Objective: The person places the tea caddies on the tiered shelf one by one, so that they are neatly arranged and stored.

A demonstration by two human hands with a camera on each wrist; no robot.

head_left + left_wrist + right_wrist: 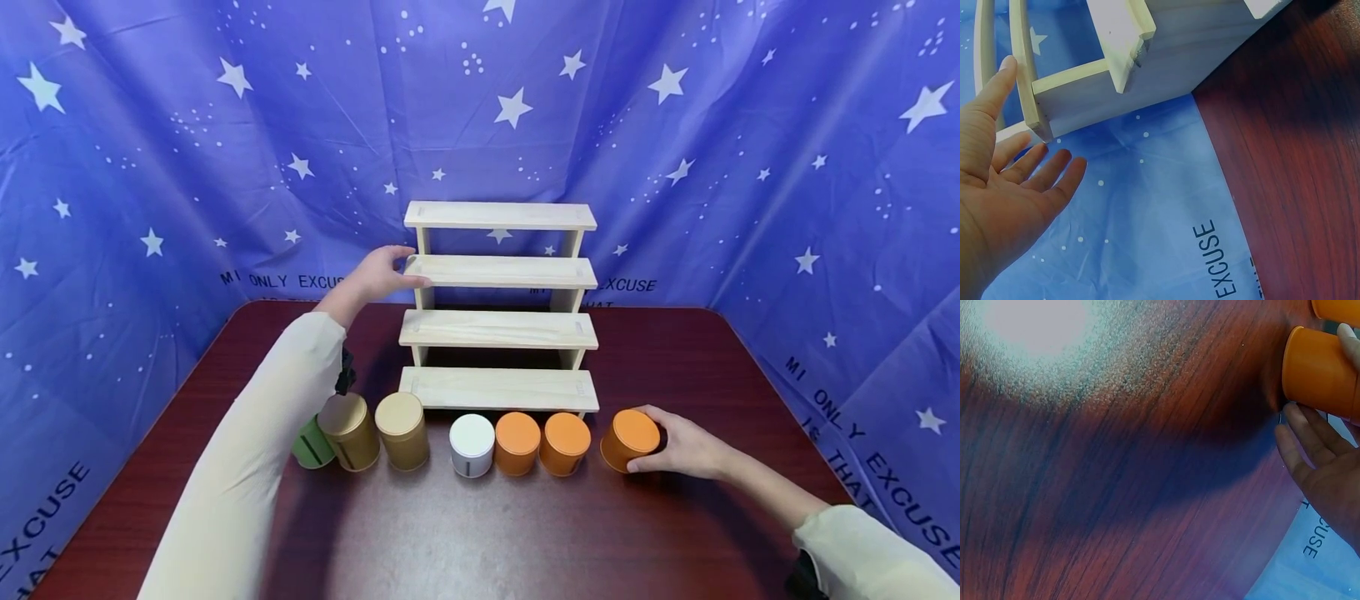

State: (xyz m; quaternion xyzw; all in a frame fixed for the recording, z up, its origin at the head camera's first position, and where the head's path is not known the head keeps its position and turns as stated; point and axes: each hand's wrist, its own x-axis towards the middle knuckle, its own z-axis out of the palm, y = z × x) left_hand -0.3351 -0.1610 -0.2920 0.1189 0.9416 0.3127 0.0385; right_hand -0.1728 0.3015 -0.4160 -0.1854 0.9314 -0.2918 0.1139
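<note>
1. One pale wooden four-tier rack (498,389): the left hand (379,275), fingers loosely extended, straddles the left end of its second-highest board (502,272).
2. One orange cylindrical lidded tin (628,439), right of the rack's front: the right hand (688,448) grasps it.

Right hand (1333,472) round orange canister (1316,372); second canister (1339,310) near; glossy table (1116,487).

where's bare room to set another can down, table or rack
Bare table lies in front of the cans, between the sleeves, and right of the rack, beyond the right hand. All four rack steps are bare, but the left hand is at the second highest's left end. The can row is crowded, the white can and two orange cans close together.
</note>
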